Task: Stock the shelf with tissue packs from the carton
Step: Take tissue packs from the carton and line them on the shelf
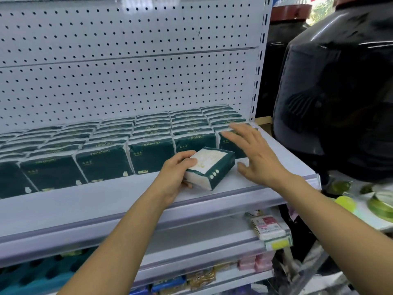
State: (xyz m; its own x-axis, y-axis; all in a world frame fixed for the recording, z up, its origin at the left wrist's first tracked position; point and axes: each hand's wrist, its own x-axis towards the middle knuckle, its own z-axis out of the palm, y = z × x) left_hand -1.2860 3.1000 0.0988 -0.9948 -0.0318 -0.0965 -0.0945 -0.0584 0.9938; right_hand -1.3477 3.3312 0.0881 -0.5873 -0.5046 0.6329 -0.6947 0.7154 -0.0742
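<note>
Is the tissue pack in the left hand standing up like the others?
No, the tissue pack lies tilted on the shelf, unlike the upright row.

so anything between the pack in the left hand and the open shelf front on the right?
Nothing solid lies there. The left hand holds the tissue pack on the shelf, just before the upright rows of packs. Only the open right hand hovers over that spot, touching nothing visible.

Left hand (pixel 176 175) curled closed, thumb uppermost, fingers wrapped under; forearm entering from 7 o'clock, wrist straight. Right hand (pixel 253 154) flat, palm down, fingers spread toward 11 o'clock, gripping nothing; forearm entering from 4 o'clock.
</note>
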